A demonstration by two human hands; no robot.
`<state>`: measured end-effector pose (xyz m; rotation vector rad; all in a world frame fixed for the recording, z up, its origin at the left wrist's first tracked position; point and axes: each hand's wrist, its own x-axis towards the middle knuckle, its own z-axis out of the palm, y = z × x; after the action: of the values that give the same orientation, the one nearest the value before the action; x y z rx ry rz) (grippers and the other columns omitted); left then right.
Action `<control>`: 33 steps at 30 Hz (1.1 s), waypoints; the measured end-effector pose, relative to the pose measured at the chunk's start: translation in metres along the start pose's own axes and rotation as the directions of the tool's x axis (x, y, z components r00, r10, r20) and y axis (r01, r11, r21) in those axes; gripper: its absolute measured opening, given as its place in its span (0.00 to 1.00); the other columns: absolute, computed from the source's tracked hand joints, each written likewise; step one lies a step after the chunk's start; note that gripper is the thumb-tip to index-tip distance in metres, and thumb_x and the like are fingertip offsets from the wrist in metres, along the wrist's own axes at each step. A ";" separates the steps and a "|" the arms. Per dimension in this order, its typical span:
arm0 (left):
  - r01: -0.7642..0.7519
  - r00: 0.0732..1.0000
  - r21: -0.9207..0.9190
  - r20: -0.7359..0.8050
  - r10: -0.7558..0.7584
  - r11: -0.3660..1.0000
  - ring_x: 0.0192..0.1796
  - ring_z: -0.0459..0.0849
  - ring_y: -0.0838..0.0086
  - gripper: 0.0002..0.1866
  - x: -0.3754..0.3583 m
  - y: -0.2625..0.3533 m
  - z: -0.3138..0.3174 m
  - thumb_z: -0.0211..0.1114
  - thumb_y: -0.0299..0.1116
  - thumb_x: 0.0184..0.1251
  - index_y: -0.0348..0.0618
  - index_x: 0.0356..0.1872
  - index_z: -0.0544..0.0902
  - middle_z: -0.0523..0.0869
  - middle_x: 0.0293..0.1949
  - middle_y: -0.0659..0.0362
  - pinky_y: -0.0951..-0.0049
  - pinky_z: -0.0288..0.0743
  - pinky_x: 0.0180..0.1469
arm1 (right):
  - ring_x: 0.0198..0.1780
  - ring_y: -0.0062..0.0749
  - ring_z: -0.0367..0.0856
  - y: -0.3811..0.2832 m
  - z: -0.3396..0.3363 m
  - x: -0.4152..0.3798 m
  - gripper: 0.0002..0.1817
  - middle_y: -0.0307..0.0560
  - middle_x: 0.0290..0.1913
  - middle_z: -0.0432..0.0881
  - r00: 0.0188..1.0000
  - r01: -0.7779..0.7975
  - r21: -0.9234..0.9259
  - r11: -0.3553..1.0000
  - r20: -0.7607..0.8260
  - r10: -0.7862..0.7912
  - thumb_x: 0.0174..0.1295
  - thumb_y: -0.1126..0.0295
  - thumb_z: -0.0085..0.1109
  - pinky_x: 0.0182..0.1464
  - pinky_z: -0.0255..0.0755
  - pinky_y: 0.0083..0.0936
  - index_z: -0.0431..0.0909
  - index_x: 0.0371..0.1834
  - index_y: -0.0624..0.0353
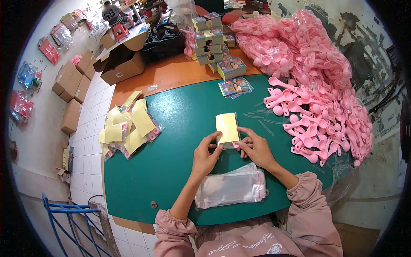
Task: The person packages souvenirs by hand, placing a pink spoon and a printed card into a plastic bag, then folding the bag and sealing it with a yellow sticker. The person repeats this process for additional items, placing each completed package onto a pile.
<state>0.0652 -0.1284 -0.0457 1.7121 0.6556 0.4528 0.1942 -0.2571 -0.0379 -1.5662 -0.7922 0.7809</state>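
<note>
Both forearms reached forward from pink sleeves at 6 o'clock and met near the middle of the green tabletop. The left hand lay palm down with its wrist bent slightly inward, its fingers pinching the lower left edge of the yellow-backed packet. The right hand mirrored it from the 3 o'clock side, its fingers pressed together on the packet's lower right corner. The packet lay flat on the tabletop, just at 12 o'clock of both hands, with its long side running toward 12.

A stack of clear sleeves lay between the wrists at 6 o'clock of the hands, partly covered by the forearms. Finished yellow packets were heaped at 9 o'clock, well apart from the hands. Loose pink spoons spread at 3 o'clock, merging into bagged ones toward 1 o'clock. Printed cards sat at 12 o'clock, with banded stacks beyond.

What the packet held could not be made out; its lower end was hidden under the fingertips, and both thumbs were hard to see.
</note>
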 end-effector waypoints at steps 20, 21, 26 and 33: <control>-0.452 0.869 0.429 0.410 0.278 0.782 0.40 0.78 0.64 0.11 -0.025 0.056 -0.015 0.67 0.36 0.50 0.44 0.33 0.80 0.78 0.35 0.57 0.67 0.71 0.41 | 0.46 0.35 0.68 -0.034 -0.124 0.068 0.11 0.38 0.38 0.75 0.655 0.011 -0.997 0.076 -0.050 -0.754 0.46 0.74 0.56 0.49 0.59 0.38 0.78 0.35 0.50; -0.502 0.847 0.497 0.447 0.287 0.707 0.39 0.78 0.63 0.12 -0.033 0.056 -0.003 0.68 0.38 0.49 0.44 0.32 0.79 0.77 0.34 0.56 0.66 0.71 0.39 | 0.45 0.35 0.68 -0.045 -0.126 0.060 0.10 0.39 0.37 0.76 0.627 -0.011 -0.991 0.133 -0.110 -0.772 0.47 0.75 0.56 0.49 0.59 0.36 0.78 0.35 0.51; -0.491 0.848 0.522 0.471 0.245 0.698 0.36 0.78 0.62 0.11 -0.036 0.039 0.011 0.68 0.37 0.48 0.44 0.29 0.78 0.76 0.32 0.56 0.64 0.71 0.36 | 0.40 0.31 0.72 -0.077 -0.121 0.019 0.09 0.41 0.35 0.78 0.589 0.182 -0.855 0.486 -0.301 -0.750 0.52 0.77 0.55 0.46 0.64 0.25 0.78 0.37 0.56; -0.337 0.847 0.327 0.514 0.133 0.883 0.32 0.81 0.68 0.06 -0.026 0.044 -0.001 0.64 0.28 0.52 0.39 0.28 0.75 0.79 0.29 0.56 0.73 0.74 0.35 | 0.31 0.14 0.70 -0.050 -0.079 0.002 0.07 0.35 0.33 0.77 0.850 0.361 -0.189 0.913 -0.335 -0.406 0.59 0.75 0.53 0.33 0.64 0.13 0.77 0.39 0.63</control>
<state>0.0533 -0.1512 -0.0019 2.2161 0.1680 0.0407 0.2574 -0.2920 0.0206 -1.5291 -0.8450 0.1374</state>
